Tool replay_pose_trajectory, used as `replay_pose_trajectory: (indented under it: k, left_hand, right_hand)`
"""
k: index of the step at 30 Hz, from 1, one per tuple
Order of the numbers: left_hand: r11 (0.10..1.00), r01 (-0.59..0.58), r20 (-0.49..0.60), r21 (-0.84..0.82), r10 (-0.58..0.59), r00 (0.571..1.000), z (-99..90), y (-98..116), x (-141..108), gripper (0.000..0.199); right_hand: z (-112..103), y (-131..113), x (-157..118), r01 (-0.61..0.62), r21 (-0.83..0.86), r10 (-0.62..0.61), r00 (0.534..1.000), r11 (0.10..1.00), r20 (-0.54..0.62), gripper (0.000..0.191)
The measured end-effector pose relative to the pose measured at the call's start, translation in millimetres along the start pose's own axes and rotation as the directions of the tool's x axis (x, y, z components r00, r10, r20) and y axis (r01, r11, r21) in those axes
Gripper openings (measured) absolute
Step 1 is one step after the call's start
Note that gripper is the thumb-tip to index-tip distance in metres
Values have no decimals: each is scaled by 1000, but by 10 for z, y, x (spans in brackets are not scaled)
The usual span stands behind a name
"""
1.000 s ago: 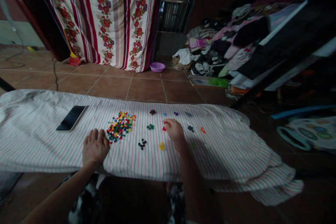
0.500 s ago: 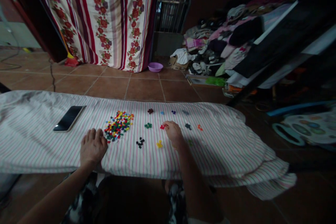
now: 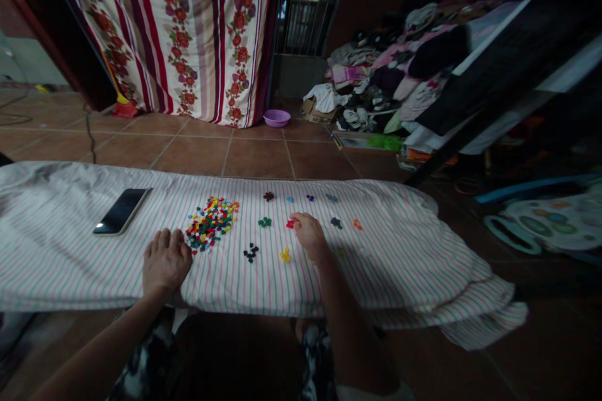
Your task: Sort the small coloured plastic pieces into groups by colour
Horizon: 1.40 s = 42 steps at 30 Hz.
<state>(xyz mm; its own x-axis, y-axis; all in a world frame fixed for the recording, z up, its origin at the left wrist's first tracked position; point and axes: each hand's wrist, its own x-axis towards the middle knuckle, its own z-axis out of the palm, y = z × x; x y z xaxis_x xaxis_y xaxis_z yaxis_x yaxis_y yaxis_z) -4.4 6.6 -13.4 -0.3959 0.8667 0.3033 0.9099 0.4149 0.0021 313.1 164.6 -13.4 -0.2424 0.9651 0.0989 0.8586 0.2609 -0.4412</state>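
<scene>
My left hand (image 3: 167, 261) lies flat on the striped cloth (image 3: 226, 288), fingers apart, beside a mixed heap of small coloured pieces (image 3: 211, 223). My right hand (image 3: 308, 233) is over the small red group (image 3: 290, 223), its fingertips pinched together at the red pieces; whether one is between them is too small to tell. Around it lie separate groups: green (image 3: 264, 222), black (image 3: 251, 253), yellow (image 3: 285, 255), brown (image 3: 268, 197), dark blue (image 3: 310, 198), light blue (image 3: 290, 199), dark grey (image 3: 336, 223), grey-blue (image 3: 332, 198) and orange (image 3: 357, 224).
A phone (image 3: 122, 212) lies on the cloth at the left. Beyond the cloth, a purple basin (image 3: 277, 118) stands on the tiled floor by a floral curtain (image 3: 197, 37). Piled clothes (image 3: 390, 69) are at the back right, a blue-framed item (image 3: 540, 222) at the far right.
The view has shifted slightly. Both hands stay in nearly the same places, the right still at the red pieces.
</scene>
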Motion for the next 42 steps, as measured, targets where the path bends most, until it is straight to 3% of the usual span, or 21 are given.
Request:
replay_pose_trajectory:
  k: [16, 26, 36, 42]
  left_hand:
    - [1000, -2, 3, 1, 2, 1000, -3, 1, 4, 40]
    - [999, 31, 37, -37, -30, 999, 7, 3, 5, 44]
    - [999, 20, 36, -33, -18, 999, 16, -8, 7, 45]
    - [999, 25, 33, -21, -25, 999, 43, -14, 9, 47]
  right_hand:
    - [-55, -81, -4, -51, -10, 50, 998, 999, -35, 35]
    - [54, -346, 47, 181, 106, -159, 969, 978, -187, 31]
    - [316, -979, -19, 424, 136, -416, 906, 895, -83, 32]
    - [487, -1232, 0, 497, 125, -499, 866, 859, -11, 35]
